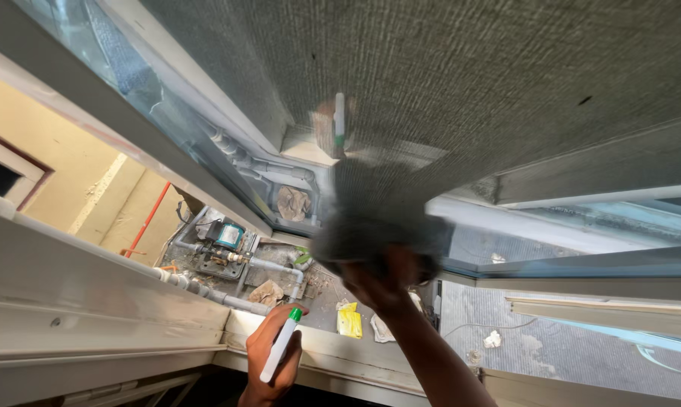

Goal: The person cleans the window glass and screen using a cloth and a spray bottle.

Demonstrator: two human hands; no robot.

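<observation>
My right hand (383, 283) is shut on a grey cloth (378, 230) and presses it against the window glass (469, 83); the cloth is blurred with motion. Lower down, my left hand (271, 363) grips a slim white bottle with a green tip (280, 348), held upright just above the white window sill (333, 353). A faint reflection of the bottle (339, 120) shows in the glass above the cloth. A mesh-like texture covers most of the pane.
White window frames (92, 301) run along the left and right. Far below outside lie a water pump (226, 240) with grey pipes, a yellow packet (349, 321), scraps of paper, a yellow wall (76, 173) and a thin red pipe (148, 218).
</observation>
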